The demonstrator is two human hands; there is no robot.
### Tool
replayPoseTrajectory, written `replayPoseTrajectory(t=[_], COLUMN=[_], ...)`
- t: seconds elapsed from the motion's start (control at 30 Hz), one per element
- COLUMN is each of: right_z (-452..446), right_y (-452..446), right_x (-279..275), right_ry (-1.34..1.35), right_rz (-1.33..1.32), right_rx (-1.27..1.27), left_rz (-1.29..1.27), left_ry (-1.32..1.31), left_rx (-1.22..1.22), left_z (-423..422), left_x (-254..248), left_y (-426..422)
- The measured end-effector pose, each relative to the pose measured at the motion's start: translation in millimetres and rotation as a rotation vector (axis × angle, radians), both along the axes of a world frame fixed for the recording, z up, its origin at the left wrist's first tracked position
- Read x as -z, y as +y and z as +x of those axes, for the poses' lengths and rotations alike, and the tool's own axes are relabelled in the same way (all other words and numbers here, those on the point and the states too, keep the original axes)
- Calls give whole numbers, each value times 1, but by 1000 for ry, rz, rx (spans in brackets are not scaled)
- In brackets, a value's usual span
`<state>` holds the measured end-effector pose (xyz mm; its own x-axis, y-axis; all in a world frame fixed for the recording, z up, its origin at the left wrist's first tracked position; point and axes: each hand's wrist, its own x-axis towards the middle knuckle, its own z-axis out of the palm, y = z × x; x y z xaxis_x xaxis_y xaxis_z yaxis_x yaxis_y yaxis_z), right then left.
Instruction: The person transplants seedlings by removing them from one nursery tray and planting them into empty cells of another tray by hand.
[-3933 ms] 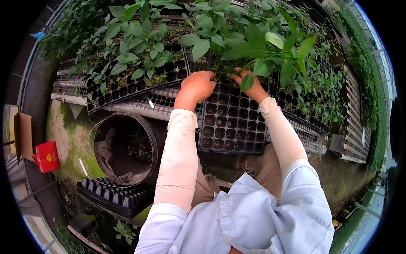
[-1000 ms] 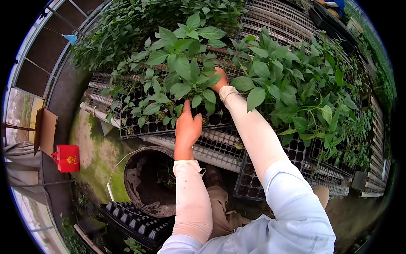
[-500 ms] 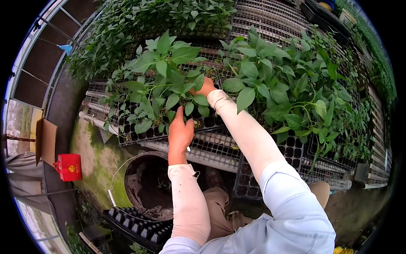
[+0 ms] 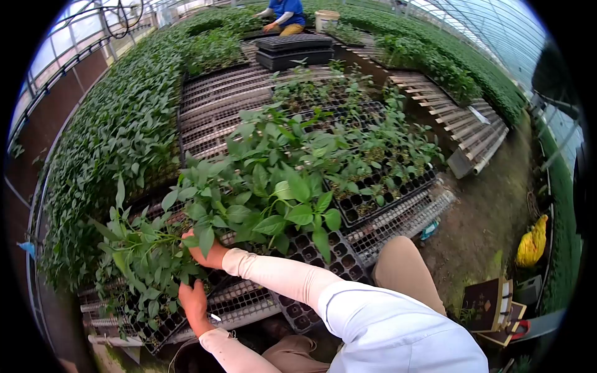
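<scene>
My left hand (image 4: 194, 303) is at the front edge of the left seedling tray (image 4: 163, 331), among the lower leaves. Its fingers point up into the plants, and their tips are partly hidden by foliage. My right hand (image 4: 209, 250) is just above and to the right, at the stems of leafy seedlings (image 4: 146, 258); leaves cover part of its fingers. What either hand grips cannot be made out. Right of my hands, a black cell tray (image 4: 305, 318) lies under my right sleeve, with tall pepper-like plants (image 4: 261, 193) behind it.
Another tray of seedlings (image 4: 385, 193) is right of centre. Stacked black trays (image 4: 294, 53) stand farther back, near a co-worker in blue (image 4: 287, 9) and a white bucket (image 4: 326, 21). Dark boxes (image 4: 488, 304) and a yellow object (image 4: 532, 244) are at the right. A bucket rim (image 4: 180, 354) shows below.
The view has swung up and right, bringing the co-worker, stacked trays and right-hand boxes into view. The red box has left view. Both hands remain among the left tray's plants.
</scene>
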<state>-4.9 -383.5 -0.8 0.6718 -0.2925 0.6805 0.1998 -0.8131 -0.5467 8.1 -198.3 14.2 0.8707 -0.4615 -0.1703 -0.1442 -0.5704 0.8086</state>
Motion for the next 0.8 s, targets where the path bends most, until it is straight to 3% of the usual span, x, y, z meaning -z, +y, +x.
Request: replayPoseTrajectory(t=[0.03, 0.07, 0.13, 0.17, 0.2, 0.23, 0.3, 0.37, 0.43, 0.47, 0.5, 0.63, 0.8], right_z=[-42, -72, -107, -136, -157, -177, -219, -257, -298, -318, -338, -394, -398], right_y=[-4, -6, 3, 4, -2, -5, -9, -19, -32, -39, -47, -83, -138], right_x=[-28, -45, -40, -64, -65, -65, -72, -76, -84, -88, -92, -97, -57], right_ry=[16, 102, 235, 281, 254, 227, 220, 306, 375, 412, 459, 629, 616], right_rz=[283, 368, 19, 202, 149, 91, 102, 168, 242, 294, 352, 613, 772], right_rx=[-72, -112, 103, 67, 106, 143, 189, 34, -22, -26, -10, 139, 236], left_rz=[-34, -118, -56, -28, -190, -234, -430, -2, 44, 70, 76, 236, 226], left_ry=[44, 71, 13, 55, 66, 162, 20, -13, -15, -190, -332, -163, -289], left_rx=[60, 78, 194, 248, 298, 389, 531, 555, 701, 702, 653, 840, 876], left_z=[-6, -21, -29, -33, -29, -42, -50, -82, -93, -92, -124, -148, -174], left_x=[-12, -24, -20, -19, 9, -4, 31, -16, -27, -6, -23, -53, -15], left_y=[-9, -17, -27, -31, -36, -48, -60, -84, -92, -87, -72, -120, -159])
